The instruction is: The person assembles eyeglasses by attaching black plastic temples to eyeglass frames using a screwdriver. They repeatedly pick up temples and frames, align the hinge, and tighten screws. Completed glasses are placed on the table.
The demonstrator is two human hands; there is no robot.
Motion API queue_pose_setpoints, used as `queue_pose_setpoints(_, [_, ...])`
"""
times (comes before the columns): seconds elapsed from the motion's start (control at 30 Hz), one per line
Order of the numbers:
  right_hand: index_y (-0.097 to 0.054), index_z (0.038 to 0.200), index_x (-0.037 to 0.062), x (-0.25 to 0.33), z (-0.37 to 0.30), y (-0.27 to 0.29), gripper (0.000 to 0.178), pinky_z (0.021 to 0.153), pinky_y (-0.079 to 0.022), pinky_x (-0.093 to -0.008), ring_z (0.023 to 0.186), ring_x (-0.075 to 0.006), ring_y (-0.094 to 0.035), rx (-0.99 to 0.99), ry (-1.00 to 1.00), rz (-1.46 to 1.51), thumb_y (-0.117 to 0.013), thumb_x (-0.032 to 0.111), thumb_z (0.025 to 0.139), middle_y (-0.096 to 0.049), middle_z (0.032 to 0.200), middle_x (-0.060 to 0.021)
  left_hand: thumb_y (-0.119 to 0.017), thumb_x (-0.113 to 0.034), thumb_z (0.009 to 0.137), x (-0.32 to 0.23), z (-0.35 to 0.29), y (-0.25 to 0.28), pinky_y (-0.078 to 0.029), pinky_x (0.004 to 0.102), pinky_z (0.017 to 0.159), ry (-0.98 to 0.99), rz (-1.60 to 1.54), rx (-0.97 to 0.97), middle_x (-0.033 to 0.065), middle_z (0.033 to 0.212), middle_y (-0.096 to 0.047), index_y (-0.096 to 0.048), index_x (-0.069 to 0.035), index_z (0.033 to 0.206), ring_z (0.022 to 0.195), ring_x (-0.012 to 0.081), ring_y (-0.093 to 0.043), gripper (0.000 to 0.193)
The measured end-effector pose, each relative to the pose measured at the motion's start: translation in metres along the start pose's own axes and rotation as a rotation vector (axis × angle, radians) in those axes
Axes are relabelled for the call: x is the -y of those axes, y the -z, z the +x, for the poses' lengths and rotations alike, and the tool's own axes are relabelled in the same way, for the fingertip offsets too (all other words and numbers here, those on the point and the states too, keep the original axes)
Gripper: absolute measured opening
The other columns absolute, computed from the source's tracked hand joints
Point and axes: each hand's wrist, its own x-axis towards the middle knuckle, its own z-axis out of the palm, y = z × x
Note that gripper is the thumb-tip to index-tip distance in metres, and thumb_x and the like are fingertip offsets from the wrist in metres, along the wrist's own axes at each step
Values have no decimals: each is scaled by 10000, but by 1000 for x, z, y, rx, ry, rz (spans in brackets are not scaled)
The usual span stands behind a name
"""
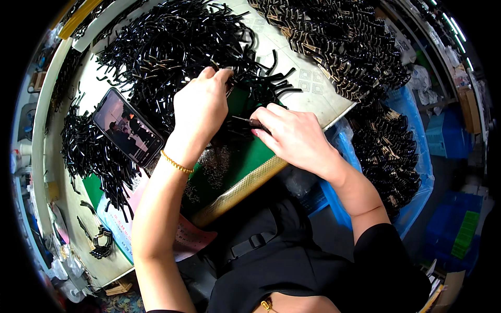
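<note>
My left hand (201, 99) is closed in a pinch at the near edge of a big heap of glossy black eyeglass temples (172, 47). What lies between its fingertips is mostly hidden among dark pieces. To its right, my right hand (292, 133) is wrapped round a small screwdriver (257, 123) with a dark handle. The thin metal tip points left, below the left hand's fingers. Under both hands lies a green mat (237, 169), strewn with tiny silvery screws (215, 164). A phone (128, 128) playing a video rests on the temples beside my left forearm.
Rows of folded black-and-gold eyeglass frames (334, 47) cover the table's far right. More fill a blue plastic-lined crate (425, 172) at the right. A gold mesh-patterned roll (242, 190) edges the mat nearest me. One loose frame (99, 240) lies at the left.
</note>
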Motion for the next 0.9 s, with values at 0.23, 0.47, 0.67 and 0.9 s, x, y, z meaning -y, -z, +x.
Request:
queue_pose_setpoints(0.23, [-630,1020,111,-3,0,-1,176,575,-535,-373,689,-258,-678,-52,44,-4,-701,230,911,-628,845,-49,-592,-34,878,6,21,-6,-584,382,703,-130,53,-110,75,969,-665,-662,-150,1229,870,280,-713,377])
queue_pose_setpoints(0.47, [-618,1008,112,-4,0,-3,169,549,-533,-373,660,-260,-677,-72,63,-1,-696,230,915,-618,825,-53,-591,-48,864,13,36,-5,-585,373,691,-190,130,-212,71,921,-651,-663,-132,1074,864,248,-703,238])
queue_pose_setpoints(0.67, [-657,1035,123,1,1,1,160,601,-522,-379,728,-263,-681,-6,-13,16,-686,236,924,-639,857,-48,-617,-60,878,19,42,-5,-575,329,744,-268,181,-252,29,1026,-620,-701,-125,1013,943,217,-675,173])
queue_pose_setpoints(0.9, [-618,995,115,0,1,-1,148,554,-525,-377,657,-261,-676,-68,51,11,-692,220,921,-614,827,-58,-708,-143,866,35,57,23,-570,341,763,-142,132,-195,9,950,-633,-732,-169,991,968,221,-663,130])
